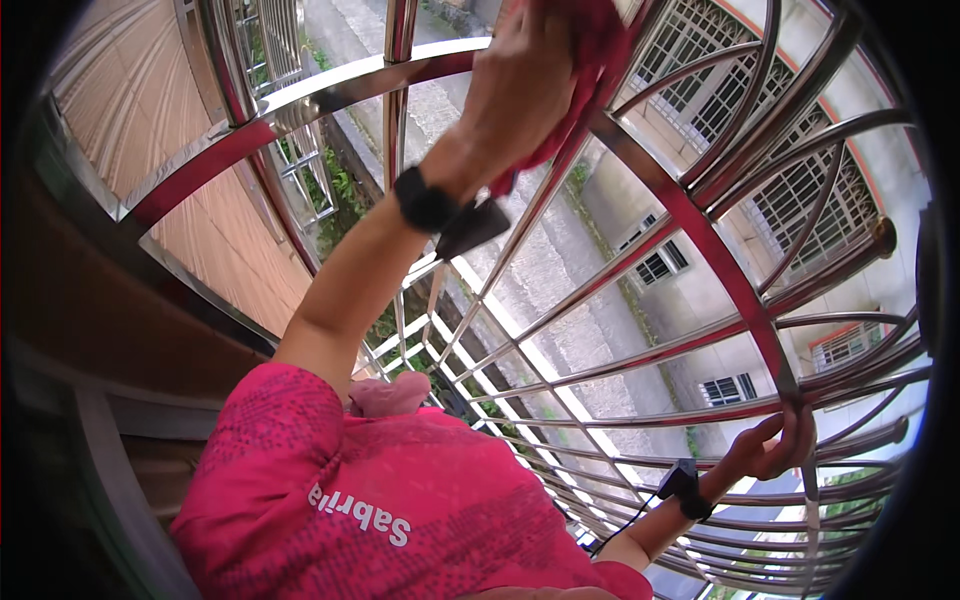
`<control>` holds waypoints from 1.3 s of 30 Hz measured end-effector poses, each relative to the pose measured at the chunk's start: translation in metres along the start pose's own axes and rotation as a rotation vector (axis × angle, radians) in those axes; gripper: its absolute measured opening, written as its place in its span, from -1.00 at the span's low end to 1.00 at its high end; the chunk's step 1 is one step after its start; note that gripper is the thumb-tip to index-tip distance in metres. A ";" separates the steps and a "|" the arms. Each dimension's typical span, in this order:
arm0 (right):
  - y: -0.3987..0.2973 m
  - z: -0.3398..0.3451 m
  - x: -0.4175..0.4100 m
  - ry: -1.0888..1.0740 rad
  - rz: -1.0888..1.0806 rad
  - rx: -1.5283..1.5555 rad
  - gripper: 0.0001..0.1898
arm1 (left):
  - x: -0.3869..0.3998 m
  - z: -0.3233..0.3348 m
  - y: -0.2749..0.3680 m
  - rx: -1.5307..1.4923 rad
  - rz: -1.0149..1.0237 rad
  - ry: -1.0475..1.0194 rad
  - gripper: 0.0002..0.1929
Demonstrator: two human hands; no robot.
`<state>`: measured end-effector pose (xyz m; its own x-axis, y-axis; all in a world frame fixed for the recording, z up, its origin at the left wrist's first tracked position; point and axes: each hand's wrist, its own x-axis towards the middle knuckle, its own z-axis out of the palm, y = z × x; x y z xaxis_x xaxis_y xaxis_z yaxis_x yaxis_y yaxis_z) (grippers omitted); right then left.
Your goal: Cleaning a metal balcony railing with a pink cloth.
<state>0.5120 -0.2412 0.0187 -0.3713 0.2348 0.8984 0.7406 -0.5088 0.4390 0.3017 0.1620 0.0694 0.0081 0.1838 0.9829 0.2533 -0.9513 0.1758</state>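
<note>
My left hand (525, 82) is raised at the top centre and holds a dark red cloth (559, 127) bunched against polished metal bars; the fingers are blurred and partly cut off by the picture's top edge. At the right, my right hand (780, 444) has its fingers around the flat rail (720, 262) of a stainless steel window grille. Round bars (577, 300) cross this rail and reflect red. Each wrist wears a black band with a small dark box on it. My pink shirt fills the lower middle.
A brown wall panel (247, 247) and a dark frame (187, 292) stand at the left. Beyond the grille lie a concrete path (555, 352) and a building wall (622, 202) with barred windows. Curved bars (795, 210) bulge outward at the right. A thin black cable runs from the right wrist box.
</note>
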 end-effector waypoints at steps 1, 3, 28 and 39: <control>0.000 -0.001 0.001 -0.011 -0.003 0.005 -0.88 | -0.018 -0.007 0.001 -0.001 0.008 -0.005 -0.62; -0.003 -0.001 0.001 -0.001 0.048 0.041 -0.90 | -0.038 -0.019 0.004 0.154 0.042 -0.210 -0.58; -0.009 0.001 0.001 -0.031 0.125 0.024 -0.91 | -0.058 0.000 -0.003 -0.380 0.029 0.089 -0.55; -0.010 0.005 0.000 0.005 0.105 0.015 -0.93 | 0.036 0.018 -0.005 -0.005 0.326 -0.053 -0.53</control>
<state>0.5075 -0.2324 0.0143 -0.2943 0.1766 0.9393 0.7839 -0.5176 0.3429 0.3179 0.1779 0.1029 0.1383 -0.1182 0.9833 0.2240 -0.9634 -0.1473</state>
